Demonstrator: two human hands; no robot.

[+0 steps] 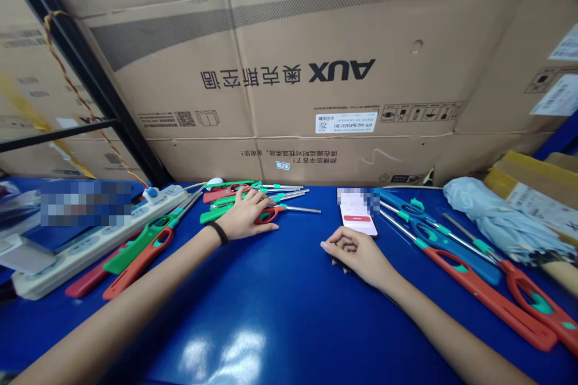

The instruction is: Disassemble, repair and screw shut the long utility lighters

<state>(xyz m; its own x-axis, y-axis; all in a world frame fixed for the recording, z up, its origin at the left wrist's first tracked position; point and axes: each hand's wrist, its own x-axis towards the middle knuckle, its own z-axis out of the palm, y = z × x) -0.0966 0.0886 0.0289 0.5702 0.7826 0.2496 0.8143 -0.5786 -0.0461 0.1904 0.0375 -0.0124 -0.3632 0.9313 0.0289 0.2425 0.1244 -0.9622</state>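
Observation:
My left hand (246, 213) lies over a pile of long-nosed gas lighters at the back of the blue table, palm down. Its thumb and fingers straddle the handle of an orange gas lighter (270, 215), whose metal tube points right; the palm hides the handle's rear. Green gas lighters (214, 214) and a red gas lighter (221, 192) lie beneath and behind the fingers. My right hand (354, 251) rests in front of a phone (360, 219) with a lit screen, fingers curled in and thumb extended. Whatever is inside those curled fingers, if anything, cannot be made out.
More lighters lie left, including a green lighter (139, 245), beside a white power strip (97, 243). At right are blue lighters (456, 246), an orange-red lighter (492, 301) and a folded light-blue umbrella (501, 216). A large cardboard box (289, 30) walls off the back.

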